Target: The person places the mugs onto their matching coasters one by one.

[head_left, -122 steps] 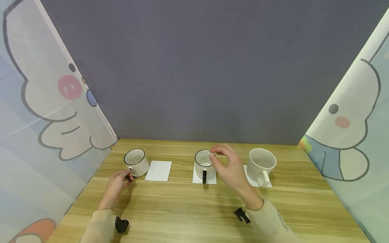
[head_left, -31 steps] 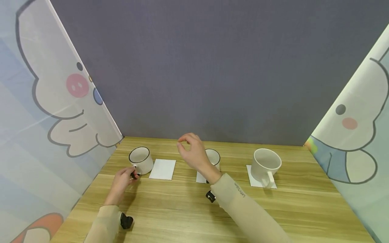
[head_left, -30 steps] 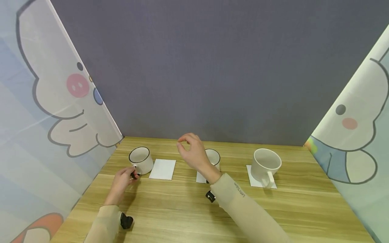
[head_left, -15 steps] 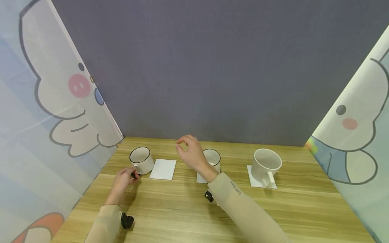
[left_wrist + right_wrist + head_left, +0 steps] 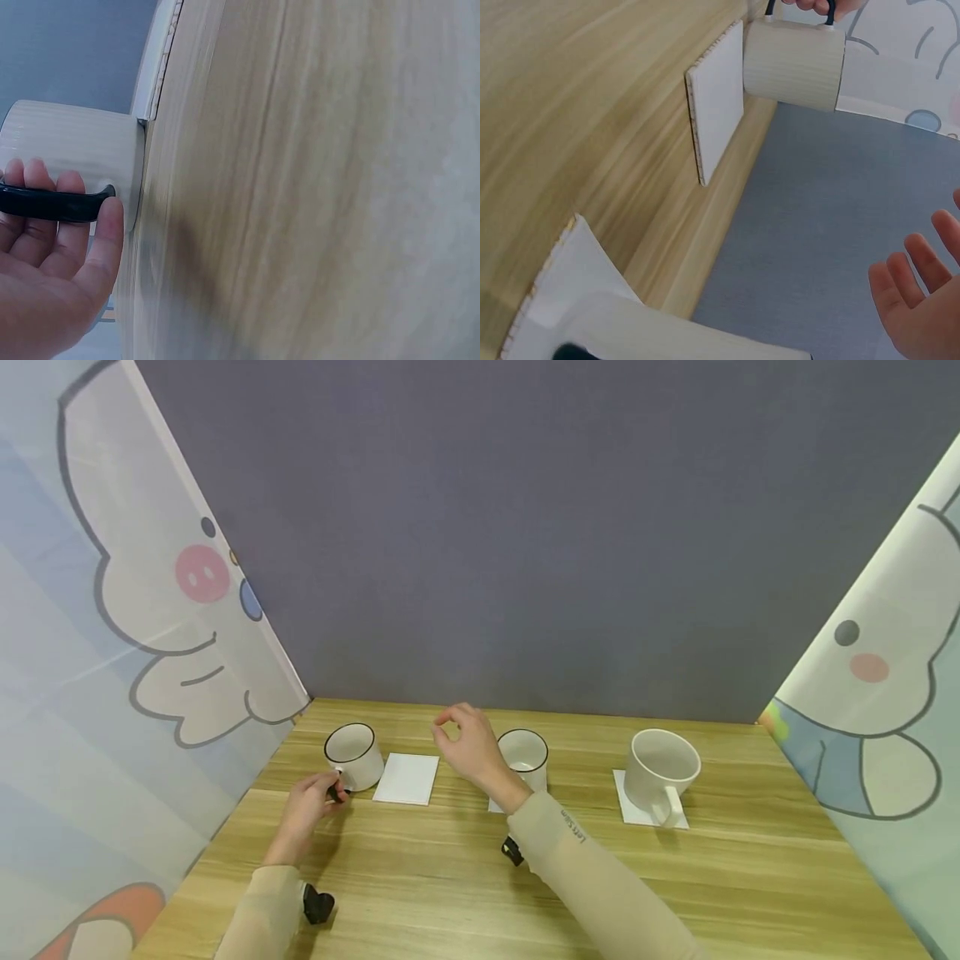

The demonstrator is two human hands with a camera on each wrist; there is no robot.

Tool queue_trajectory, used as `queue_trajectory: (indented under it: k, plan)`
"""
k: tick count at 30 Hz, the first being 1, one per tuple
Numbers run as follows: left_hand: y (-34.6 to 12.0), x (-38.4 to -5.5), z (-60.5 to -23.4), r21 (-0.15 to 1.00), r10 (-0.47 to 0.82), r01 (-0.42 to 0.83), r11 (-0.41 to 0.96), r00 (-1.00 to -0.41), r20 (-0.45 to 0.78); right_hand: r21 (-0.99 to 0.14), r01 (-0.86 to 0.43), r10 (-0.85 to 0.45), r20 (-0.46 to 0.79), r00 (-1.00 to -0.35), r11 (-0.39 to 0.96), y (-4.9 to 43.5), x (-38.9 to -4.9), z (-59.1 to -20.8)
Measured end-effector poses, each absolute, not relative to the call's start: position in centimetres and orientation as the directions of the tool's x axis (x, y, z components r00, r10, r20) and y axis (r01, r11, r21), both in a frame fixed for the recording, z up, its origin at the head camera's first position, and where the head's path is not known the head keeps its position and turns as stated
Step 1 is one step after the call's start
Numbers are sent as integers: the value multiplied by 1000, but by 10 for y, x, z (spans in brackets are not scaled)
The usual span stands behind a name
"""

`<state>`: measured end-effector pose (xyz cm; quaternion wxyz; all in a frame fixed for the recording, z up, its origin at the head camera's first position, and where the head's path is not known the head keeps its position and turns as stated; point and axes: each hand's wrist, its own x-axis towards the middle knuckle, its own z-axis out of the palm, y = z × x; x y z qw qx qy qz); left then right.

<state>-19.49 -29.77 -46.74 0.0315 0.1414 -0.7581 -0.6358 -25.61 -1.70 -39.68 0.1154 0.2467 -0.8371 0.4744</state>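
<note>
My left hand (image 5: 303,810) grips the black handle (image 5: 52,204) of a white mug (image 5: 362,770) with a black rim. In the left wrist view, fingers curl through that handle while the mug (image 5: 75,139) stands upright. A white square coaster (image 5: 406,779) lies just right of this mug on the wooden table. My right hand (image 5: 474,750) hovers above the table, between that coaster and a second black-rimmed mug (image 5: 525,752). Its fingers are loosely curved and hold nothing; the right wrist view shows the hand (image 5: 930,307) apart from everything. My right forearm hides part of the second mug.
The second mug stands on a coaster (image 5: 495,807), mostly hidden. At the right, a larger all-white mug (image 5: 656,770) stands on its own coaster (image 5: 633,814), handle toward me. A grey panel (image 5: 487,543) closes the back; printed curtains (image 5: 150,610) hang at both sides.
Since the oldest frame, my right hand has moved left, from the second mug's right side to its left, and lately sunk slightly. My left hand stays on the handle. The view has shifted a little.
</note>
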Motion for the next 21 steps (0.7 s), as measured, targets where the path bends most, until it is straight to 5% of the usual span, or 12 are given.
queue_trajectory:
  k: [21]
  plan:
    - [-297,-195,-468,969,-259,-197,151,-954,-154,-710,-469,-398,283,-873,526,-31,-256,-420]
